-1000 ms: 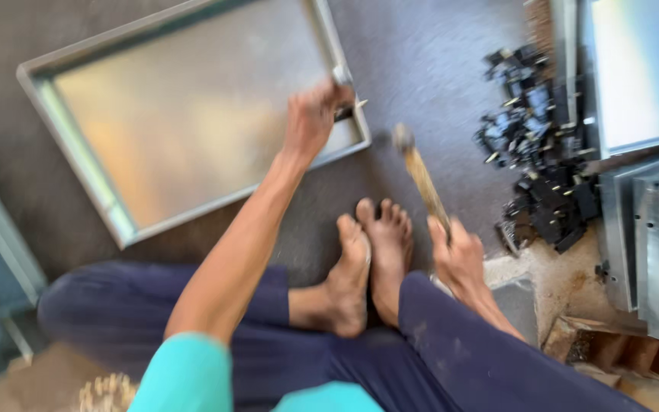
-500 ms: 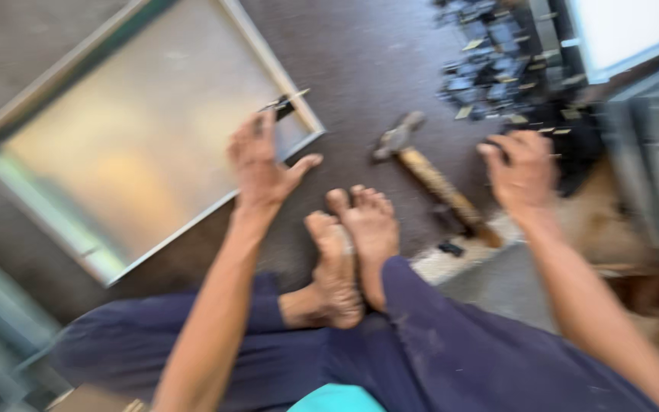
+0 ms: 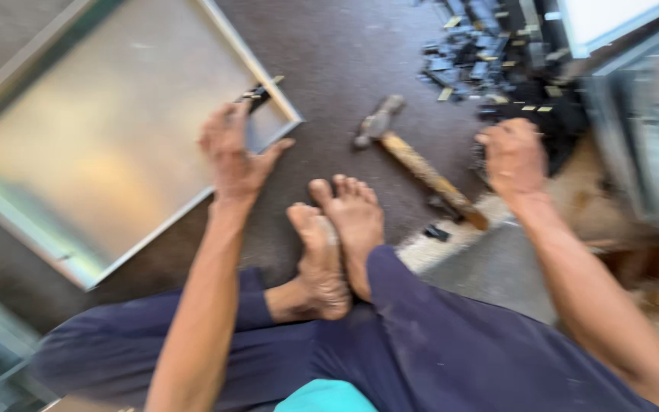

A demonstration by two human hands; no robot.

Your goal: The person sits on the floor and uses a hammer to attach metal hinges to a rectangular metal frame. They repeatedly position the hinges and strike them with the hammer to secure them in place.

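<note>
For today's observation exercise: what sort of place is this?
Probably a small sheet-metal workshop, worked on the floor: a shallow rectangular metal tray, a wooden-handled hammer on the dark floor, and a heap of small dark metal pieces.

The single head-worn camera looks steeply down from the seated person's own eye height onto the floor (image 3: 345, 46) in front. It sits close, taking in both forearms, crossed legs and bare feet (image 3: 337, 229); the frame is motion-blurred.

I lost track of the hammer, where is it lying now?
In the head view the hammer lies on the dark floor right of centre, between the two hands, its handle angled toward the right hand, just beyond the bare feet.
</note>
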